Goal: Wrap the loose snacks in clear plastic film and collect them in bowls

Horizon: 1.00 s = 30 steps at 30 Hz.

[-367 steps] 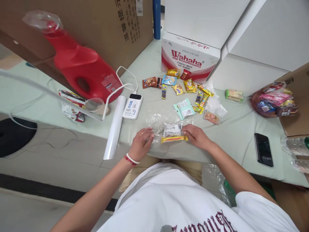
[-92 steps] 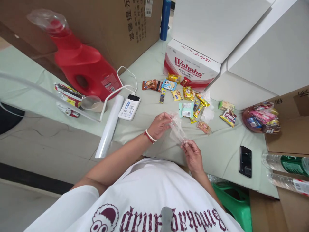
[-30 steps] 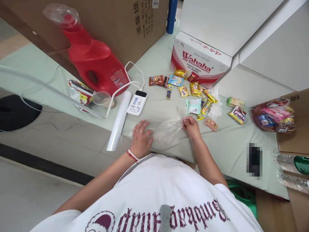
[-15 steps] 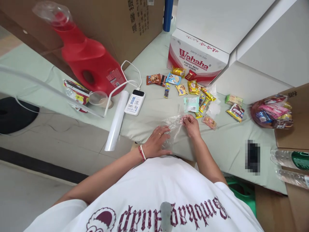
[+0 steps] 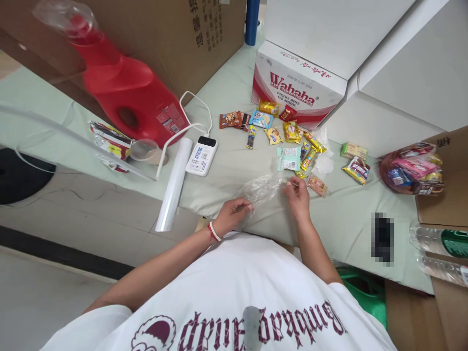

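— Where is the clear bag held?
— At frame centre, its near edge pinched by the left hand; nothing is held in the loosely curled right hand.
— The risk?
— Thin film could be torn, or nearby snack packets swept aside.

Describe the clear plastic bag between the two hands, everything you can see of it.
The clear plastic bag is thin, see-through film, crumpled and wrinkled, with pale glints. It looks empty and lies flattish on the pale green cloth near the table's front edge. The left hand pinches its near left end; the right hand is at its right end, whether gripping it I cannot tell. A mint-green packet lies just beyond it.
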Available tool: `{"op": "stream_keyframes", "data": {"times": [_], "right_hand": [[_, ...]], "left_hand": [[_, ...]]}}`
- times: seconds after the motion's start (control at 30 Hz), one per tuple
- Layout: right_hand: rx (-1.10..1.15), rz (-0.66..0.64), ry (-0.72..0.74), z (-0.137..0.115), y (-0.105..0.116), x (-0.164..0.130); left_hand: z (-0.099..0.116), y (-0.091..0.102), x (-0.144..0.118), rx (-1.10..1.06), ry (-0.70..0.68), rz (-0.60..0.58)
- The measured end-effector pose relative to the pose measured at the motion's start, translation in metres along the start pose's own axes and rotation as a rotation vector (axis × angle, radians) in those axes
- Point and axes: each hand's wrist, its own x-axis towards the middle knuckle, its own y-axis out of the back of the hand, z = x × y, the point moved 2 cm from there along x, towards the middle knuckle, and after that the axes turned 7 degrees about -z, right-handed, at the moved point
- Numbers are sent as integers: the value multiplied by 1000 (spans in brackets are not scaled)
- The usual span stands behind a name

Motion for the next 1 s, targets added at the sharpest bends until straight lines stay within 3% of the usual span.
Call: {"op": "stream_keyframes", "data": {"times": [0.1,0.23,0.33,0.5,0.6,0.83,1.0], "right_hand": [[-5,0,-56,-6,4,-37],[100,-339,-269,-10,-21,-71],[220,-416,-301,-10,-36,-75],[330,-409,-319,-6,-29,-69],[330,-387,-344,-6,-21,-71],[537,-405,-364,-13,-36,-77],[550,-368,-374,-7,-41,-72]], "left_hand": [[1,-2,1,-32,23,6],[8,-9,2,39,-56,2],[11,-14,3,31,-81,-13],[7,-10,3,-202,37,41],[7,-7,1,-228,19,62],[21,-15,-5,245,-378,-101],[13,-18,-12,368,-353,-62]]}}
